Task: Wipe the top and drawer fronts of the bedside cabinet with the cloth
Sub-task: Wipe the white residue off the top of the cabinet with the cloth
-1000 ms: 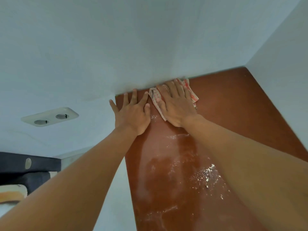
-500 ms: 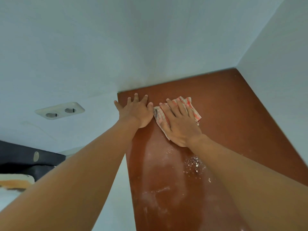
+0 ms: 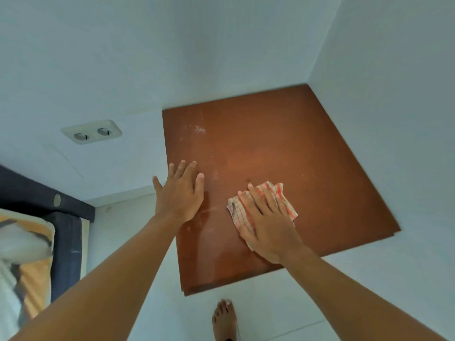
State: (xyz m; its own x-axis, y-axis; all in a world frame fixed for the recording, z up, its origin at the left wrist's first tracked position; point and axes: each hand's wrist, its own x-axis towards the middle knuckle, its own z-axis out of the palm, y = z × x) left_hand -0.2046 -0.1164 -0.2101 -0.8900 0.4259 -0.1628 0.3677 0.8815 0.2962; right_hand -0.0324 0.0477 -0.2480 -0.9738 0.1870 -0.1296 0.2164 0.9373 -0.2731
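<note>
Front-centre on the brown wooden cabinet top (image 3: 283,134), the flat right hand (image 3: 268,230) pins a soft red-checked cloth (image 3: 286,205), left hand (image 3: 181,195) spread alongside. Being light, it likely bunches unless palm-pressed

- The cloth (image 3: 289,209) lies mostly under the right hand (image 3: 268,227); only its edges show.
- The cabinet (image 3: 283,143) shows its top alone; the drawer fronts are hidden below it, and the left hand (image 3: 179,193) covers part of its left edge.
- The bed (image 3: 24,242) is cut off by the left edge, its print blurred.
- A bare foot (image 3: 224,318) is cut off at the bottom edge.
- A round disc (image 3: 56,200) on the dark frame is too small to identify.
</note>
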